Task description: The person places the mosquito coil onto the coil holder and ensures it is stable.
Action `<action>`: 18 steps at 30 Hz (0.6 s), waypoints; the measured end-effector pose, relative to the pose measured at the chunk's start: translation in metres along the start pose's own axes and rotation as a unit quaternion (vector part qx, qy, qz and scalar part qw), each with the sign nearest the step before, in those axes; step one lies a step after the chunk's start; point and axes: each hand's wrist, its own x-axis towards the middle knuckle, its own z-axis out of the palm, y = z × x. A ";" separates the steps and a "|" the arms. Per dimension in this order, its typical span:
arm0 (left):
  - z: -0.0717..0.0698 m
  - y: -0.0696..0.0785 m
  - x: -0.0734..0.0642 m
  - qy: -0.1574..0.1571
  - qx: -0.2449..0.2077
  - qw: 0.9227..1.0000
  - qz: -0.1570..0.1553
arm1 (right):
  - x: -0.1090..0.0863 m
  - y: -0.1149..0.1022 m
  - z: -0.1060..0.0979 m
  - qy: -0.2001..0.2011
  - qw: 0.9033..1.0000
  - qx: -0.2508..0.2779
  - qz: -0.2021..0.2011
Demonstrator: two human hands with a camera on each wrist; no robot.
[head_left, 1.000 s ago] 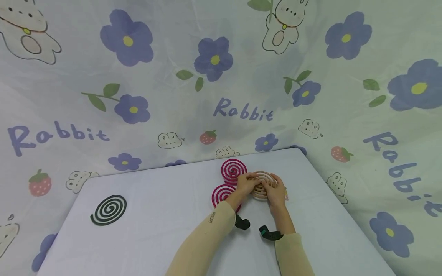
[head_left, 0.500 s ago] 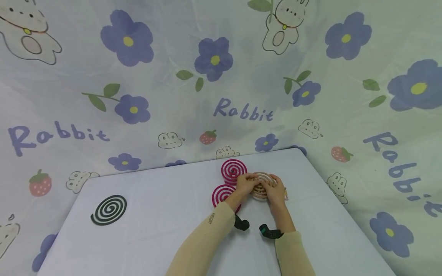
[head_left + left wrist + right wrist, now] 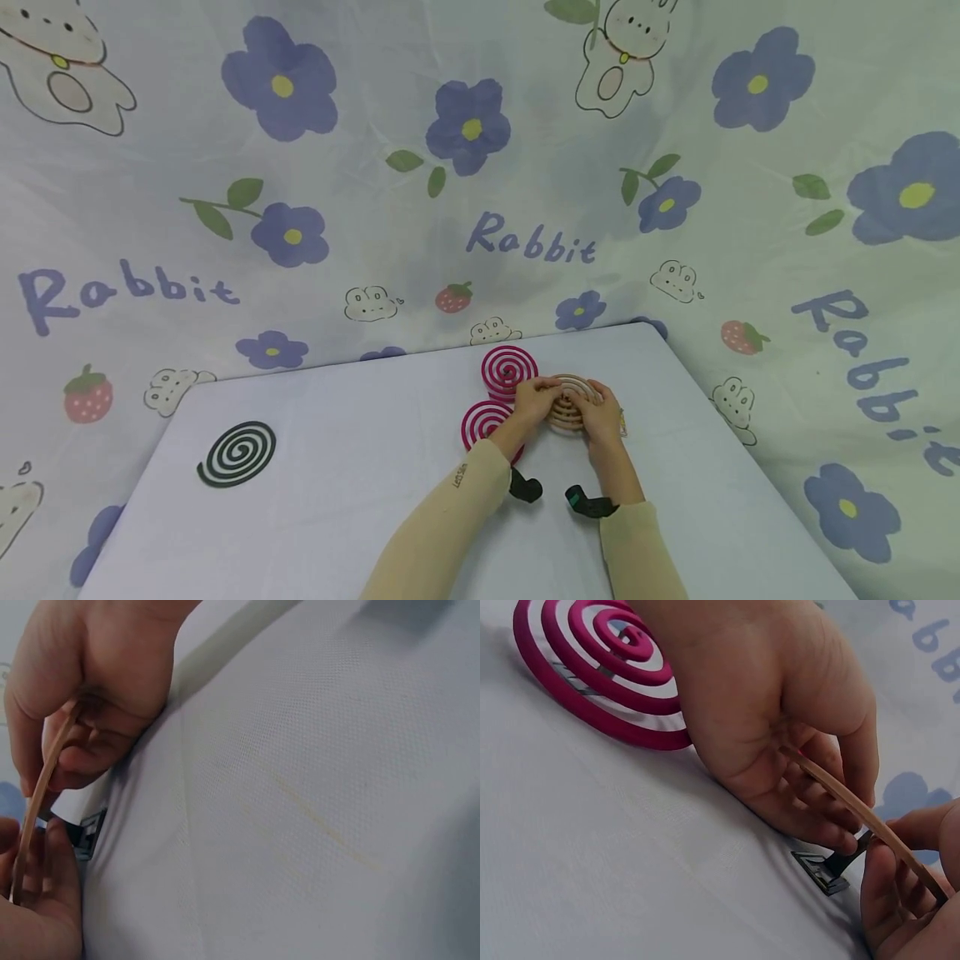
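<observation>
A tan spiral coil (image 3: pixel 566 414) is held between the left hand (image 3: pixel 534 398) and the right hand (image 3: pixel 602 418), clear of the cloth. Its rim is pinched by each hand, with thumb above and fingers curled beneath. Handling is judged as light, stiff and brittle, with a dry, slightly chalky surface unlikely to slip; snapping is considered likely if the rings are twisted or spread. Support at opposite sides of the outer ring, with light pressure near the centre, is judged soundest. The rings are noted as smooth, slender and evenly wound. A dark stand (image 3: pixel 826 874), apparently thin sheet metal with an angular foot, is seen below the coil between the hands; its junction with the coil is hidden by fingers. Just beyond the left hand, an upper pink coil (image 3: pixel 509 372) is noted; a lower pink coil (image 3: pixel 483 425) is partly covered by the left forearm. Well to the left of both hands, a dark green coil (image 3: pixel 238 454) is laid flat. Everything is borne by a white cloth (image 3: pixel 337 500) of fine woven texture, lightly creased.
</observation>
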 end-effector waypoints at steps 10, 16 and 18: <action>-0.001 -0.001 -0.002 -0.006 -0.012 1.000 -0.003 | 0.001 0.003 -0.001 -0.008 1.000 -0.012 0.007; -0.001 -0.002 -0.002 -0.014 -0.012 1.000 -0.004 | 0.001 0.003 0.000 -0.001 1.000 -0.015 0.005; -0.002 -0.002 -0.002 -0.015 -0.006 1.000 -0.006 | 0.000 0.003 0.001 0.001 1.000 -0.016 0.003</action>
